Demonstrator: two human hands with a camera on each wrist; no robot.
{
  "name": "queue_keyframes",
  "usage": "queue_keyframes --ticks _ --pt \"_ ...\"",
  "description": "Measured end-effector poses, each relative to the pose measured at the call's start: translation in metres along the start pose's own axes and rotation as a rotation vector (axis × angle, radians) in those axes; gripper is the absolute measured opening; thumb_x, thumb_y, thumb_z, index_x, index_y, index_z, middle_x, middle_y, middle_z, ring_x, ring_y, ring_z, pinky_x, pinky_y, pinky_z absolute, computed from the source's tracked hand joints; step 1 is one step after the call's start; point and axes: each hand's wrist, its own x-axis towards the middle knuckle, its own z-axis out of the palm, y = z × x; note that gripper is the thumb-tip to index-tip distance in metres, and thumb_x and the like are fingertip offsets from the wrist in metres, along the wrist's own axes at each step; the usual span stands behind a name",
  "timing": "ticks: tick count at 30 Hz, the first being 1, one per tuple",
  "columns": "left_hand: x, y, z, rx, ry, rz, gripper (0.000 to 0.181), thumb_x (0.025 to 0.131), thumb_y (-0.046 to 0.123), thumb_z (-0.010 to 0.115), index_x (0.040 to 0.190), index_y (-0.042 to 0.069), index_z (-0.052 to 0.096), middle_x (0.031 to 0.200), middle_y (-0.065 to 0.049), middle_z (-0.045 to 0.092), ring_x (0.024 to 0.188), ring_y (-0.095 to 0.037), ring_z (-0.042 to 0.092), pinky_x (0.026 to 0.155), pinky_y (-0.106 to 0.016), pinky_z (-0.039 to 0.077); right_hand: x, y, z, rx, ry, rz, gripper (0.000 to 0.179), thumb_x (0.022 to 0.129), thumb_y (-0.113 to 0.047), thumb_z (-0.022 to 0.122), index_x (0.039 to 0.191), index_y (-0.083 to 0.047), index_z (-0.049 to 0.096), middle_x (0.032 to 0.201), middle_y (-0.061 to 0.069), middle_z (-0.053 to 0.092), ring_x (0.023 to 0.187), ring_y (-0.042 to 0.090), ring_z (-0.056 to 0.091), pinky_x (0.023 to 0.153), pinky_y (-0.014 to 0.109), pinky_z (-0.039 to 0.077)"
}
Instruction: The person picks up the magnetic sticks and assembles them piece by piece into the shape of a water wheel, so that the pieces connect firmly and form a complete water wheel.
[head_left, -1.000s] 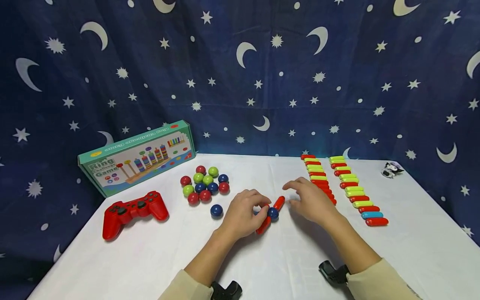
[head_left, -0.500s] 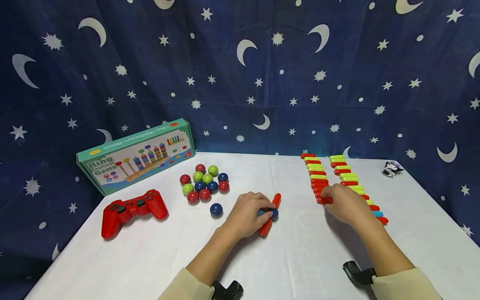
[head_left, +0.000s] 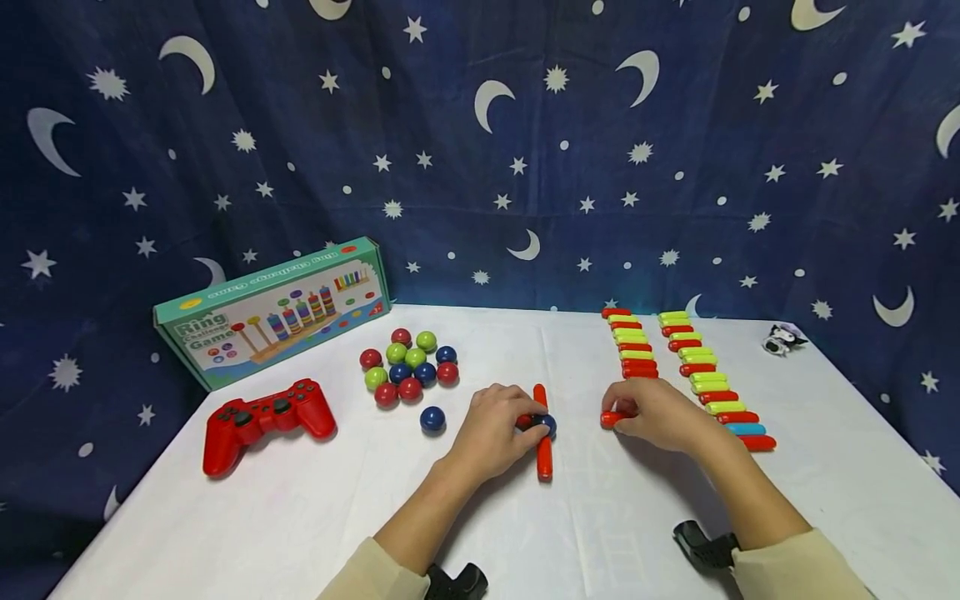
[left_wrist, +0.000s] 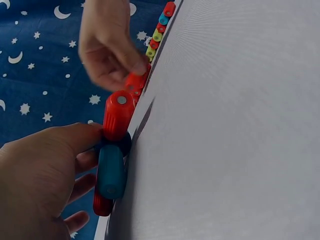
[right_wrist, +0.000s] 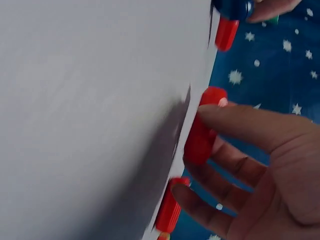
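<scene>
On the white counter (head_left: 300, 517) the left hand (head_left: 491, 433) rests with its fingers (head_left: 517, 398) curled over a small build: a blue ball (head_left: 546, 425) with red sticks (head_left: 542, 446) running out of it toward and away from the person, and a teal stick (left_wrist: 111, 172) that shows plainly only in the left wrist view, lying just under the thumb. The thumb and fingers pinch this build at the ball, which sits on the counter near the middle, a little toward the person. Just to its right, apart from it, the right hand (head_left: 660, 412) lies low on the counter with its fingers (right_wrist: 240, 125) closed round a single red stick (head_left: 609, 418), whose rounded end pokes out on the thumb side; in the right wrist view the thumb lies across the top of that stick and the other fingers curl beneath it. Behind the right hand two rows of sticks (head_left: 697, 375), red and yellow-green with one blue, run back toward the starry cloth (head_left: 480, 150). To the left of the build a lone blue ball (head_left: 432, 418) sits by itself, and behind it is a tight cluster of balls (head_left: 408, 365) in red, green and blue. Farther left lie a red game controller (head_left: 266, 418) and a green game box (head_left: 273, 312). A small black-and-white figure (head_left: 780, 339) stands at the far right corner.
</scene>
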Motion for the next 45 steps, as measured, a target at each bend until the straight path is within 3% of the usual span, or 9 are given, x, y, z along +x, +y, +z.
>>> queue_keyframes --ticks 5,11,19,26,30,35,39,42,45 --pt "0.001 -0.001 -0.003 -0.006 -0.005 -0.003 0.025 0.094 0.03 0.075 0.117 0.018 0.079 0.105 0.001 0.073 0.102 -0.018 0.064 0.097 -0.041 0.049 0.013 -0.022 0.005 0.025 0.026 -0.098 0.022 0.085 -0.009 0.081 0.101 -0.021 0.073 0.095 -0.003 0.067 0.092 0.017 0.06 0.087 0.042 0.059" --pt "0.003 -0.002 -0.003 -0.015 0.003 0.004 0.024 0.094 0.03 0.076 0.115 0.018 0.08 0.103 0.001 0.073 0.098 -0.018 0.063 0.093 -0.039 0.05 0.025 -0.044 0.011 -0.056 0.042 -0.162 0.025 0.084 -0.004 0.08 0.102 -0.02 0.074 0.098 -0.003 0.065 0.095 0.017 0.061 0.093 0.044 0.058" --pt "0.003 0.0 -0.002 -0.03 0.017 0.006 0.023 0.093 0.029 0.077 0.112 0.018 0.08 0.1 0.001 0.072 0.093 -0.016 0.062 0.09 -0.038 0.05 0.03 -0.051 0.017 -0.128 0.082 -0.202 0.03 0.081 0.001 0.081 0.101 -0.02 0.075 0.102 0.0 0.068 0.1 0.023 0.063 0.096 0.048 0.058" --pt "0.004 -0.001 -0.001 -0.019 0.018 0.011 0.024 0.093 0.032 0.078 0.112 0.018 0.08 0.099 0.003 0.071 0.09 -0.014 0.062 0.09 -0.038 0.05 0.017 -0.027 0.007 -0.01 0.151 -0.101 0.033 0.087 -0.009 0.078 0.119 -0.016 0.073 0.118 0.008 0.069 0.114 0.034 0.063 0.097 0.057 0.055" --pt "0.004 0.0 0.0 -0.022 0.026 0.0 0.023 0.093 0.034 0.078 0.111 0.019 0.079 0.096 0.003 0.07 0.09 -0.014 0.06 0.088 -0.036 0.049 0.007 -0.006 -0.002 0.028 0.199 -0.046 0.031 0.089 -0.009 0.076 0.12 -0.012 0.072 0.119 0.012 0.069 0.109 0.034 0.062 0.092 0.054 0.057" --pt "0.001 0.0 0.001 -0.051 0.032 -0.031 0.031 0.093 0.036 0.078 0.118 0.019 0.076 0.103 0.001 0.069 0.097 -0.015 0.059 0.09 -0.036 0.049 -0.003 0.016 -0.011 -0.048 0.233 0.069 0.029 0.087 -0.012 0.079 0.115 -0.006 0.074 0.112 0.015 0.07 0.103 0.033 0.062 0.09 0.054 0.057" --pt "0.0 -0.001 0.002 -0.064 0.022 -0.015 0.035 0.094 0.034 0.076 0.126 0.018 0.073 0.115 -0.001 0.068 0.104 -0.017 0.059 0.094 -0.037 0.048 -0.005 0.026 -0.016 -0.114 0.178 0.144 0.032 0.086 -0.013 0.08 0.115 -0.002 0.074 0.108 0.017 0.071 0.103 0.036 0.062 0.091 0.058 0.055" --pt "-0.001 -0.001 0.004 -0.054 0.014 -0.001 0.03 0.095 0.032 0.075 0.122 0.018 0.076 0.117 0.0 0.068 0.106 -0.018 0.06 0.094 -0.036 0.048 -0.005 0.029 -0.016 -0.129 0.132 0.169 0.035 0.086 -0.013 0.08 0.117 0.0 0.073 0.107 0.018 0.072 0.102 0.037 0.063 0.09 0.058 0.055" --pt "-0.002 0.001 0.005 -0.047 0.013 0.001 0.027 0.096 0.031 0.074 0.118 0.017 0.078 0.116 0.001 0.07 0.106 -0.018 0.061 0.095 -0.037 0.049 -0.005 0.028 -0.013 -0.175 0.178 0.168 0.037 0.084 -0.014 0.082 0.118 -0.001 0.073 0.105 0.018 0.069 0.098 0.035 0.062 0.086 0.056 0.057"
